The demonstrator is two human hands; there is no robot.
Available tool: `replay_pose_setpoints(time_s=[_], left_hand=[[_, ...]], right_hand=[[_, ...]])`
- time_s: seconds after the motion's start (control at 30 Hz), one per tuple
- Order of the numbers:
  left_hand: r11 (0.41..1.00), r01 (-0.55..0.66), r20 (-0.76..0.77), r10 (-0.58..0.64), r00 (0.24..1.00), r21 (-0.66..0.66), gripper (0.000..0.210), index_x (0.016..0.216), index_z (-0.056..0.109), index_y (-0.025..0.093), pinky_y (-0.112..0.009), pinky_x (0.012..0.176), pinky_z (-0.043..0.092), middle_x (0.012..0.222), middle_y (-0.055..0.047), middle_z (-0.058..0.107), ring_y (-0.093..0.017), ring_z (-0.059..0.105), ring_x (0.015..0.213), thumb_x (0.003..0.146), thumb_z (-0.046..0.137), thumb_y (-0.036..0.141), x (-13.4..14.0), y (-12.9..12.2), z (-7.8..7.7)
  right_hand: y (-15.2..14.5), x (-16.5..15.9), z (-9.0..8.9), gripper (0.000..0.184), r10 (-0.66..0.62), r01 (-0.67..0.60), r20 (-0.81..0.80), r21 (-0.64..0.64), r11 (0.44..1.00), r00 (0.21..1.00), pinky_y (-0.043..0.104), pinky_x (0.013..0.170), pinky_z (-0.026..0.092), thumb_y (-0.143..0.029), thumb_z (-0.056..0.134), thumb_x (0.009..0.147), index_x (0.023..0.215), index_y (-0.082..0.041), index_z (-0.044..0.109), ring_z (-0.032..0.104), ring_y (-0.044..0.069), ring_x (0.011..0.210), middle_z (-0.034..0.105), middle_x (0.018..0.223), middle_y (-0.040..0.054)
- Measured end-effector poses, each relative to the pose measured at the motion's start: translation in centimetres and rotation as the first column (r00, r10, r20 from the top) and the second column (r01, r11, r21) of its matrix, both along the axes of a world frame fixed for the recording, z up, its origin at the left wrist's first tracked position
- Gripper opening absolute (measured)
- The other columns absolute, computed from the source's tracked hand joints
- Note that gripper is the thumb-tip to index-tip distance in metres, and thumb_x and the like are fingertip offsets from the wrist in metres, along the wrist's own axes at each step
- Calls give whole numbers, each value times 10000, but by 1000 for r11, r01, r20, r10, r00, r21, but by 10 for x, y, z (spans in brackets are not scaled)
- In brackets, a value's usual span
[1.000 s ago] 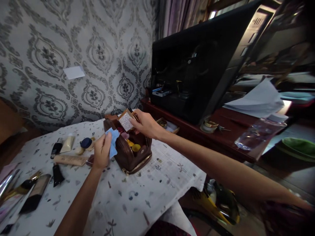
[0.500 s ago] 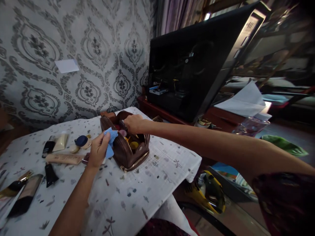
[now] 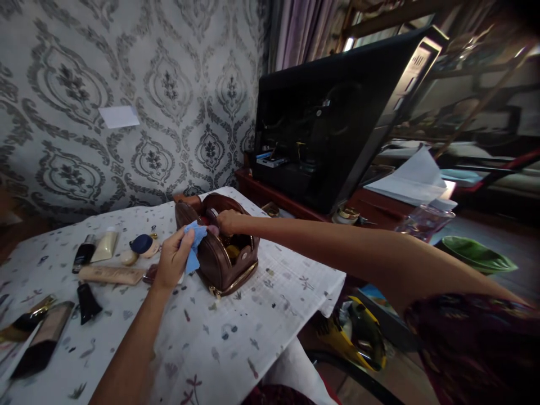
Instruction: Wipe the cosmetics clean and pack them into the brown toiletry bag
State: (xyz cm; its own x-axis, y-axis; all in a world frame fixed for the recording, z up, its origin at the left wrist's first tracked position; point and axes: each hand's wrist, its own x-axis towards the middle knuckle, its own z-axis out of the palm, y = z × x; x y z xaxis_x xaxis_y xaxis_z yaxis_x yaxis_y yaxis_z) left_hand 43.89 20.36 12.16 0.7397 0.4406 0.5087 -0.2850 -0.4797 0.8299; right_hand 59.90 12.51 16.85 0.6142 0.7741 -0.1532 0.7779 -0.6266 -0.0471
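A brown leather cosmetic bag [image 3: 213,256] stands unzipped on the patterned white cloth, with yellow and pink items showing inside. Beside its left wall, my left hand [image 3: 172,260] pinches a crumpled blue cloth [image 3: 194,247] between thumb and fingers. My right hand [image 3: 230,222] reaches into the bag's opening with curled fingers. Something small and dark with a light edge shows at those fingertips, but its kind is unclear. Just left of my left hand lie a beige tube [image 3: 110,274] and a dark blue round compact [image 3: 141,243].
More cosmetics lie at the left: a cream tube [image 3: 104,246], a small black tube [image 3: 88,302] and a foundation bottle [image 3: 44,340]. A black computer case [image 3: 312,129] stands behind the table's right side. A yellow and black bag [image 3: 358,332] sits below the right table edge.
The view has shifted slightly. My right hand stays inside the bag, its fingers moved a little. My left hand still holds the blue cloth against the bag's side.
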Motion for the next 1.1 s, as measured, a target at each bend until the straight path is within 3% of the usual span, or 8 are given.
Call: replay_pose_setpoints(time_s=[0.17, 0.37, 0.63, 0.93, 1.1], left_hand=[[1000, 7, -3, -7, 1000, -8, 449, 930, 732, 149, -242, 527, 385, 625, -6, 546, -141, 444, 585, 923, 509, 539, 0, -1, 0], [1000, 1, 10, -1, 1000, 10, 439, 874, 727, 160, -251, 560, 406, 578, 9, 506, -139, 424, 558, 924, 508, 537, 1, -1, 0], [1000, -6, -17, 6, 1000, 23, 455, 936, 735, 156, -253, 607, 436, 636, -4, 547, -144, 457, 596, 921, 499, 546, 0, -5, 4], [1000, 9, -13, -9, 1000, -19, 469, 964, 739, 145, -233, 504, 421, 591, 4, 552, -132, 468, 530, 914, 508, 550, 0, -5, 3], [1000, 3, -13, -3, 1000, -29, 474, 969, 744, 133, -227, 497, 424, 578, 5, 546, -126, 456, 520, 909, 518, 545, 0, -5, 4]], right_hand=[[-3, 1, -1, 453, -27, 27, -8, -35, 999, 1000, 320, 878, 575, -70, 806, 641, 1088, -71, 735, 711, 330, 1039, 744, 1077, 217], [-9, 0, -2, 403, -49, 49, -42, -17, 999, 998, 325, 893, 568, -77, 761, 721, 1117, -29, 702, 702, 329, 1063, 712, 1140, 248], [-13, -6, -14, 593, -108, 114, -71, 85, 990, 992, 348, 909, 559, -105, 722, 787, 1337, 0, 529, 640, 355, 1175, 611, 1282, 311], [-11, -2, -7, 576, -124, 134, -109, 90, 987, 986, 310, 876, 559, -136, 782, 731, 1268, -21, 607, 659, 345, 1146, 649, 1259, 267], [-9, 1, -6, 360, -98, 106, -129, 55, 993, 987, 286, 870, 548, -111, 772, 750, 1099, -55, 703, 679, 315, 1098, 716, 1142, 218]])
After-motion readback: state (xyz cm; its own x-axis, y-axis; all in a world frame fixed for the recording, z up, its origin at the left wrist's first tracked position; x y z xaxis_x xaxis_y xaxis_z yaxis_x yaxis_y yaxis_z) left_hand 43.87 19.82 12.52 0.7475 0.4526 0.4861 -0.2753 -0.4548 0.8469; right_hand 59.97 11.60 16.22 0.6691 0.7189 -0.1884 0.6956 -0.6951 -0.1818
